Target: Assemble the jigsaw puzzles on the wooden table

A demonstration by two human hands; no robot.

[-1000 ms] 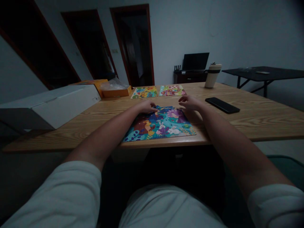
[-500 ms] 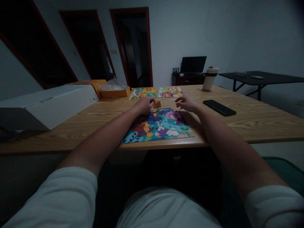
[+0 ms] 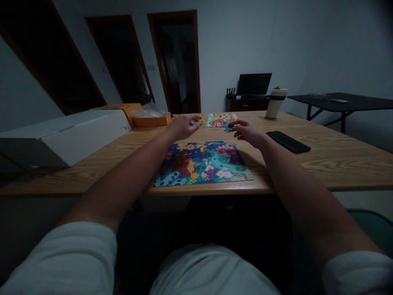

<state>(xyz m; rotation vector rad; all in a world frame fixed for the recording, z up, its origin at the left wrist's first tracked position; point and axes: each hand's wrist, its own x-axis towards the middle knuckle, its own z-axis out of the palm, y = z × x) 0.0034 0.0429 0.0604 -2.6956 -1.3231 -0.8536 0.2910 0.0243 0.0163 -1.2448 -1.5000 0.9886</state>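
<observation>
A partly assembled jigsaw puzzle (image 3: 199, 164) with rabbits, a bear-like animal and blue plants lies near the table's front edge. Its far edge is uneven, with knobs and gaps. My right hand (image 3: 248, 133) is beyond the puzzle's far right corner, its fingertips pinching a bluish puzzle piece (image 3: 227, 127). To the left, my left hand (image 3: 184, 126) hovers past the puzzle's far edge. Its thumb and fingers are apart, and nothing shows between them.
Behind the hands lies another colourful puzzle picture (image 3: 215, 119); a second is mostly hidden by my left hand. A white box (image 3: 89, 133) and an orange tray (image 3: 153, 121) with clear plastic stand left. A phone (image 3: 288, 141) and a cup (image 3: 275, 104) are at the right.
My left hand has lifted off the puzzle's far edge and its fingers have parted. A bluish piece now shows in my right hand. The brown piece between the hands no longer lies there.
</observation>
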